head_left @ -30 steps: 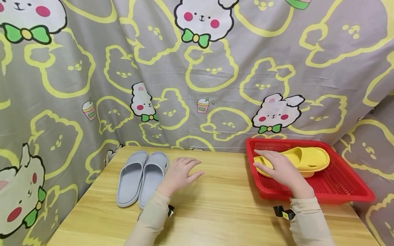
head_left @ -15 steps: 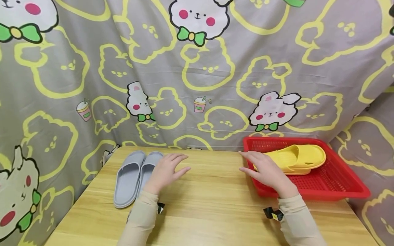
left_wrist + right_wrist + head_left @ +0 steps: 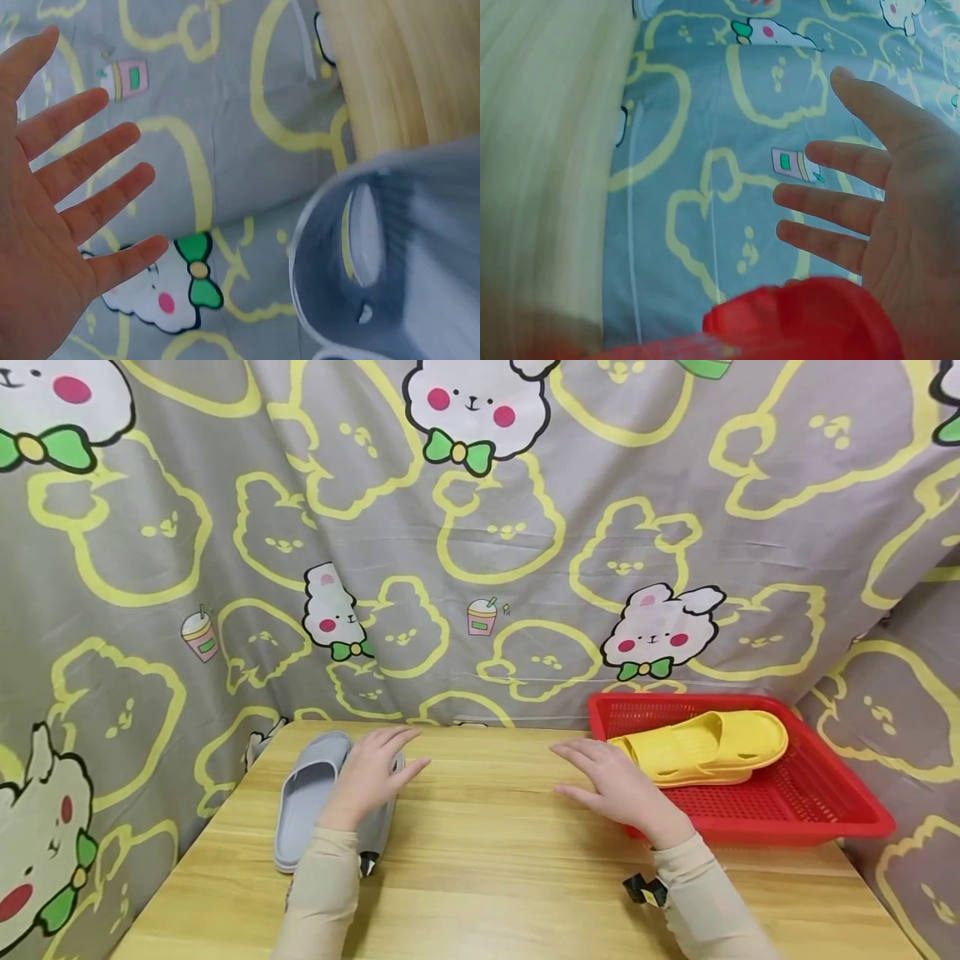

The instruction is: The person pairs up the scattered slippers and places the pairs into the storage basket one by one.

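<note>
A pair of grey slippers (image 3: 303, 814) lies side by side at the left of the wooden table. My left hand (image 3: 366, 778) is above the right-hand slipper in the head view and hides part of it. In the left wrist view its fingers are spread, with a grey slipper (image 3: 442, 232) looming at the right. A pair of yellow clogs (image 3: 701, 747), one stacked on the other, sits in a red basket (image 3: 817, 833). My right hand (image 3: 621, 785) is near the basket's left edge, fingers extended and holding nothing. Its fingers also look spread in the right wrist view.
The wooden table (image 3: 480, 835) lies between the slippers and the basket. A grey curtain (image 3: 420, 552) with rabbit prints hangs behind it and at both sides. The red basket's rim (image 3: 810, 319) fills the bottom of the right wrist view.
My right hand has moved left, away from above the yellow clogs and basket. My left hand has moved left over the grey slippers. Slippers, clogs and basket stay in place.
</note>
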`<action>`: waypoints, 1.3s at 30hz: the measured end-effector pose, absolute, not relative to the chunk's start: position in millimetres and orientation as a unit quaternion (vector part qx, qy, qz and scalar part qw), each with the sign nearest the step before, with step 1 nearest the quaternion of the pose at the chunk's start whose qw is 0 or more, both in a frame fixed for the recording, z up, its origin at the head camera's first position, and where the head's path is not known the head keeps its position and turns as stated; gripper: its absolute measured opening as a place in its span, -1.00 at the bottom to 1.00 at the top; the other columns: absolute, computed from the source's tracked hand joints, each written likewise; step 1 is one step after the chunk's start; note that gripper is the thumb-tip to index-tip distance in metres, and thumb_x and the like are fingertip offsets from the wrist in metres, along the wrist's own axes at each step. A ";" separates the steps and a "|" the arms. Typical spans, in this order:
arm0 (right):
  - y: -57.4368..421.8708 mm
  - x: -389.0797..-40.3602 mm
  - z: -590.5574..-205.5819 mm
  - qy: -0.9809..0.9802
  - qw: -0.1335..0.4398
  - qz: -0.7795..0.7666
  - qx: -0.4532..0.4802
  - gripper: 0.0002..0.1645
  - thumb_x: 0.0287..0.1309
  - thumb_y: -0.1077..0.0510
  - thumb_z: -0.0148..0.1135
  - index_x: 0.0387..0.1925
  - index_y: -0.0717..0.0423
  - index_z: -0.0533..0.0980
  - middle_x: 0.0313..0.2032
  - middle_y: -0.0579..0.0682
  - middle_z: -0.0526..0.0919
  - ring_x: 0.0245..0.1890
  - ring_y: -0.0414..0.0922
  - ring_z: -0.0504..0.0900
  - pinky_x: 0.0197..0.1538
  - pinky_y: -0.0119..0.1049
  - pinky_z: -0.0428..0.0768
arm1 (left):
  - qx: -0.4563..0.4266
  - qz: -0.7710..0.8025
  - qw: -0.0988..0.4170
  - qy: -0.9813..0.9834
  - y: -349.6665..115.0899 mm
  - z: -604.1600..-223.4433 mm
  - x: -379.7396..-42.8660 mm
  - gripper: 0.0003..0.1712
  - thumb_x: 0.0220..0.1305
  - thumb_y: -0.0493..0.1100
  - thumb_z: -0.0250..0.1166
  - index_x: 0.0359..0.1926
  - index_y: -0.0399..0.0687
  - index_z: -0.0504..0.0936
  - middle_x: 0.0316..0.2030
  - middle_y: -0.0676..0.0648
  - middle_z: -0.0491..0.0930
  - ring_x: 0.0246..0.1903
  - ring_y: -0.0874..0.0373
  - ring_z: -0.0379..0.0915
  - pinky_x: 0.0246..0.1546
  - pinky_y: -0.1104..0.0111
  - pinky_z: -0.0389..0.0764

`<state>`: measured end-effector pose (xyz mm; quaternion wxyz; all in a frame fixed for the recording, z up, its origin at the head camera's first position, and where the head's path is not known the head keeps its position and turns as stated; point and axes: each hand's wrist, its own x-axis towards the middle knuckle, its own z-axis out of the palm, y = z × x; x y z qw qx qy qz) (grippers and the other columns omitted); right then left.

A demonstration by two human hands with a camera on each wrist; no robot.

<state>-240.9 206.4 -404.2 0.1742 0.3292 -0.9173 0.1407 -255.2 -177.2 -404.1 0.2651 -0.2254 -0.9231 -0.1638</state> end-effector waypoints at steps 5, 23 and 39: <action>195.0 -239.1 -408.2 -0.911 0.176 0.138 0.346 -0.25 0.09 -0.19 0.35 0.29 -0.04 0.44 0.16 0.01 0.59 0.20 0.01 0.53 0.25 0.08 0.46 | -0.197 -0.176 0.265 -0.928 -191.7 -402.4 -253.0 -0.39 0.18 0.17 0.35 0.20 0.02 0.57 0.16 -0.15 0.58 0.17 -0.14 0.48 0.14 -0.12 0.46; 156.6 -233.9 -429.4 -0.891 0.131 0.111 0.420 -0.23 0.18 -0.28 0.22 0.35 -0.09 0.36 0.24 -0.02 0.53 0.27 0.00 0.46 0.32 0.04 0.40 | -0.115 -0.226 0.227 -0.940 -249.6 -395.8 -250.2 -0.33 0.29 0.20 0.24 0.30 -0.06 0.46 0.25 -0.25 0.46 0.26 -0.29 0.31 0.26 -0.17 0.26; 117.8 -235.4 -438.2 -0.885 0.104 0.086 0.446 -0.18 0.25 -0.38 0.07 0.42 -0.10 0.27 0.31 -0.02 0.46 0.35 -0.01 0.39 0.37 0.01 0.36 | -0.076 -0.238 0.184 -0.951 -291.4 -407.9 -249.8 -0.22 0.32 0.24 0.18 0.39 -0.11 0.32 0.33 -0.34 0.35 0.31 -0.36 0.21 0.29 -0.22 0.19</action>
